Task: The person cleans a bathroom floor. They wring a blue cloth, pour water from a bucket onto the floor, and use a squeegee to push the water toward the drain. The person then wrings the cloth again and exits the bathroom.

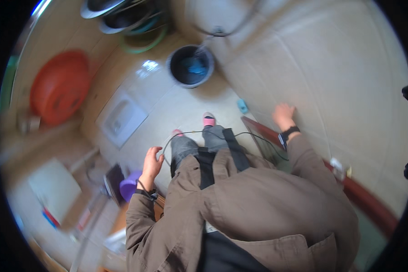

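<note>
My left hand (pixel 153 163) hangs in the air at my side, empty, its fingers apart and slightly curled beside a thin black cable (pixel 193 132). On the right, my right hand (pixel 284 115) is at the pale tiled wall (pixel 313 88), with nothing seen in it; whether it touches the wall is not plain. A dark round bucket (pixel 170 69) stands on the floor beyond my feet. Water runs into it from above, and a blue item (pixel 197 67), perhaps cloth, lies inside. Near the wall's foot is a small light-blue object (pixel 242 106).
A squat toilet (pixel 121 114) is set in the floor at left, near a large orange basin (pixel 61 86). Stacked basins (pixel 142 44) stand at the top left. A red-brown framed panel (pixel 258 127) leans by my right side. A purple container (pixel 129 187) is behind my left hand.
</note>
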A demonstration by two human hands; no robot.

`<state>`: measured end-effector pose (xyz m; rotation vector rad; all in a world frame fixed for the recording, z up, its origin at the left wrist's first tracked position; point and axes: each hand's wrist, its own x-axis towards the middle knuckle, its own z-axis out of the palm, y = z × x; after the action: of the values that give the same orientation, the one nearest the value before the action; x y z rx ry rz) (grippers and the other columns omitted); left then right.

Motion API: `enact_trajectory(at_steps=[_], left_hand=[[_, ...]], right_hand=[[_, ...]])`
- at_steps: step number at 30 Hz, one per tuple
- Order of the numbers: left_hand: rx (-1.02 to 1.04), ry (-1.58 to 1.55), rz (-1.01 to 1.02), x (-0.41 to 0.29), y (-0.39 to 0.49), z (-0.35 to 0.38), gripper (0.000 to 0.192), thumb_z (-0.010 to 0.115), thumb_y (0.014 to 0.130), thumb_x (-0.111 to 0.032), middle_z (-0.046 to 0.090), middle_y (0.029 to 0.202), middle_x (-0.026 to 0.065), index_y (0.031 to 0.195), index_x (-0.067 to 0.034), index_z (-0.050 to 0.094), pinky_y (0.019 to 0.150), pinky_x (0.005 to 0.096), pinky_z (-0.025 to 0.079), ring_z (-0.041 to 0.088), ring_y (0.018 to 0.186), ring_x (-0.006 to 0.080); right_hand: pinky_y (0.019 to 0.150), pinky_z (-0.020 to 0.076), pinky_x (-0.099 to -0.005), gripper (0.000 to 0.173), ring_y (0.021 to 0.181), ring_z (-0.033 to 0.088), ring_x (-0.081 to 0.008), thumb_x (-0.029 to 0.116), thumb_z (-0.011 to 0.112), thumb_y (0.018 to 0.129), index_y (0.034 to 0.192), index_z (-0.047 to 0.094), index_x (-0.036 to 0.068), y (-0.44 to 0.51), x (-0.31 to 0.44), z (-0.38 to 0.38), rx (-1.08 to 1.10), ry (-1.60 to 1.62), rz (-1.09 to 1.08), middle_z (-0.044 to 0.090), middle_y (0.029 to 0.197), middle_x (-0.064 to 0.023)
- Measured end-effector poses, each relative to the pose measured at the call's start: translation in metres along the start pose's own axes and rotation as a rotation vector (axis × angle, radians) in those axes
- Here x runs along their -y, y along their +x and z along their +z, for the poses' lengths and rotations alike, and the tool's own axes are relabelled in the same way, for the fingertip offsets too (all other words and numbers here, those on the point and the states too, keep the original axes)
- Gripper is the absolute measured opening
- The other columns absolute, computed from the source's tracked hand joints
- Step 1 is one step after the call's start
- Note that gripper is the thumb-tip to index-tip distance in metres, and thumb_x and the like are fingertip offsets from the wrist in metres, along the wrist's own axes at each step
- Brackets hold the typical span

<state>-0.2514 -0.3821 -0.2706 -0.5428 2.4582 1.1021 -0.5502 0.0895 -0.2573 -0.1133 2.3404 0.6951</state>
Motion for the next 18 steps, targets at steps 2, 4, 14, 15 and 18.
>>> enact_trajectory(at_steps=[2,4,14,15,18], left_hand=[[0.063,0.065,0.162,-0.007,0.030,-0.019,0.030,0.064,0.083,-0.006,0.059,0.109,0.0155,0.112,-0.005,0.058,0.081,0.0384,0.051,0.059,0.099,0.0345],[0.154,0.085,0.233,-0.008,0.059,-0.038,0.029,0.064,0.082,-0.006,0.060,0.108,0.0154,0.111,-0.004,0.058,0.080,0.0386,0.051,0.059,0.099,0.0343],[0.362,0.307,0.377,0.042,0.134,-0.138,0.029,0.064,0.080,-0.007,0.061,0.100,0.0167,0.108,-0.002,0.060,0.085,0.0403,0.049,0.059,0.095,0.0317],[0.360,0.326,0.392,0.047,0.136,-0.149,0.029,0.064,0.080,-0.007,0.061,0.101,0.0167,0.108,-0.002,0.060,0.085,0.0404,0.049,0.059,0.095,0.0316],[0.378,0.374,0.405,0.068,0.157,-0.177,0.030,0.065,0.080,-0.008,0.061,0.102,0.0168,0.109,-0.002,0.060,0.086,0.0401,0.049,0.059,0.096,0.0313]], right_hand=[[0.105,0.0301,-0.0545,0.032,0.121,0.051,-0.0243,0.026,0.052,0.090,0.118,0.064,0.015,-0.017,-0.041,0.014,0.147,-0.004,0.123,0.059,0.128,-0.0047],[0.098,0.0392,-0.0533,0.030,0.118,0.055,-0.0263,0.026,0.053,0.091,0.114,0.069,0.014,-0.033,-0.066,0.028,0.193,0.032,0.262,0.064,0.122,-0.0055],[0.080,0.0438,-0.0411,0.025,0.095,0.067,-0.0232,0.018,0.050,0.090,0.096,0.074,0.018,-0.122,-0.054,0.098,0.085,0.059,0.416,0.071,0.103,-0.0048],[0.080,0.0433,-0.0407,0.025,0.095,0.067,-0.0232,0.018,0.050,0.090,0.095,0.074,0.018,-0.134,-0.040,0.097,0.120,0.087,0.415,0.071,0.102,-0.0050],[0.083,0.0401,-0.0385,0.024,0.100,0.064,-0.0221,0.018,0.051,0.087,0.091,0.074,0.017,-0.182,0.011,0.093,0.071,0.178,0.435,0.071,0.099,-0.0065]])
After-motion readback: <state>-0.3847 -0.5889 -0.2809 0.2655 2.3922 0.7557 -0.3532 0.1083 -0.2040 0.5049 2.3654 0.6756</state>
